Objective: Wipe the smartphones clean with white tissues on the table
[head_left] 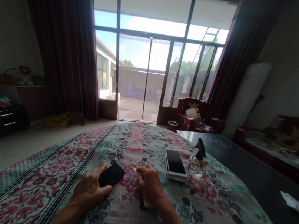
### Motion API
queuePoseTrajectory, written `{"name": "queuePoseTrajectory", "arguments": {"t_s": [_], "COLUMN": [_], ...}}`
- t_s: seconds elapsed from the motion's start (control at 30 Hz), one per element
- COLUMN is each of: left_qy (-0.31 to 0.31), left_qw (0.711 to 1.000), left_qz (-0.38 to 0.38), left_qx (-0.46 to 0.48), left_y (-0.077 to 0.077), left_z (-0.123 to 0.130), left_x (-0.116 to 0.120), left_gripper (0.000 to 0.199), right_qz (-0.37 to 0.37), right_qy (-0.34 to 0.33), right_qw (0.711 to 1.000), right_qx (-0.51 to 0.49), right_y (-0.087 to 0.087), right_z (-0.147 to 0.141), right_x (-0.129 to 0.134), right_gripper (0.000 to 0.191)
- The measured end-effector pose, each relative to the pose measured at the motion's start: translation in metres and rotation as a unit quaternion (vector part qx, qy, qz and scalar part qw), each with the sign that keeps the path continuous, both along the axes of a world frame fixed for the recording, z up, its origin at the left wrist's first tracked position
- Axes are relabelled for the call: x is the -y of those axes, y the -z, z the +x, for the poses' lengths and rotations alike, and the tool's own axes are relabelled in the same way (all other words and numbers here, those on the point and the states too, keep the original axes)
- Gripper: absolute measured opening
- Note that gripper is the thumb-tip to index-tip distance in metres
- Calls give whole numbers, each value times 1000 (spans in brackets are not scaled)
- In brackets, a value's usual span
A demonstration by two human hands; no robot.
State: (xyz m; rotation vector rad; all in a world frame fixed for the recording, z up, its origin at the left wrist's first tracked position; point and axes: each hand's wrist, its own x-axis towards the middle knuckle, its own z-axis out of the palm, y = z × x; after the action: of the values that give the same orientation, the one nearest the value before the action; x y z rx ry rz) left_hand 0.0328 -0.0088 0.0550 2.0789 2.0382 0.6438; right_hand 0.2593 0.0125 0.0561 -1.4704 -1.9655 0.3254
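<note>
We have the dark flat object [112,175] on the patterned cloth [123,213], in front of us and a little left of the middle. Our left hand [90,183] grips it by its edges, thumb on the near side and fingers on the far side, spread apart around it. Just to its right, our right hand [150,183] is curled, with a white cloth [147,202] held in it; a bit shows at the fingertips and more below the palm.

Beyond the right hand lies a stack of white-edged phones [175,164] — the top one dark-screened — and just beside it stands a clear bottle [196,167] with a black spray head [201,149]. Farther right, a crumpled white tissue [292,202] lies on the dark glossy tabletop [254,180]. Past the far edge we see a carved wooden chair [186,104] and glass doors [153,86] between dark curtains [62,39].
</note>
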Motion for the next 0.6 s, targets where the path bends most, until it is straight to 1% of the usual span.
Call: {"name": "queuePoseTrajectory", "arguments": {"t_s": [0.1, 0.2, 0.23, 0.3, 0.37, 0.43, 0.5, 0.53, 0.6], "left_qy": [-2, -11, -15, -25, -20, 18, 77, 101, 120], "left_qw": [1000, 998, 996, 990, 993, 998, 996, 994, 991], "left_qz": [6, -22, -41, -69, -66, -42, -31, -34, -53], "left_qx": [-4, 55, 84, 121, 100, 49, 17, 13, 5], "left_y": [-2, -7, -9, -10, -9, -7, -7, -9, -13], "left_z": [1, -1, -2, -5, -9, -12, -14, -14, -13], "left_x": [1, -1, -2, -4, -5, -4, -1, 0, 3], "left_gripper": [71, 73, 72, 62, 53, 59, 70, 74, 78], "right_qz": [-4, -1, 1, 6, 7, 5, 4, 4, 7], "right_qy": [-1, -2, -1, 0, -1, -3, -5, -5, -5], "right_qw": [1000, 1000, 1000, 1000, 1000, 1000, 1000, 1000, 1000], "right_qx": [4, 7, 8, 5, 2, -3, -7, -9, -8], "right_y": [-1, -2, -3, -3, -2, -1, -1, -1, -1], "right_z": [0, 0, 0, 0, 0, 0, 0, 0, -1], "right_x": [0, 1, 2, 2, 2, 2, 2, 1, 1], "right_gripper": [32, 32, 32, 33, 34, 34, 34, 34, 35]}}
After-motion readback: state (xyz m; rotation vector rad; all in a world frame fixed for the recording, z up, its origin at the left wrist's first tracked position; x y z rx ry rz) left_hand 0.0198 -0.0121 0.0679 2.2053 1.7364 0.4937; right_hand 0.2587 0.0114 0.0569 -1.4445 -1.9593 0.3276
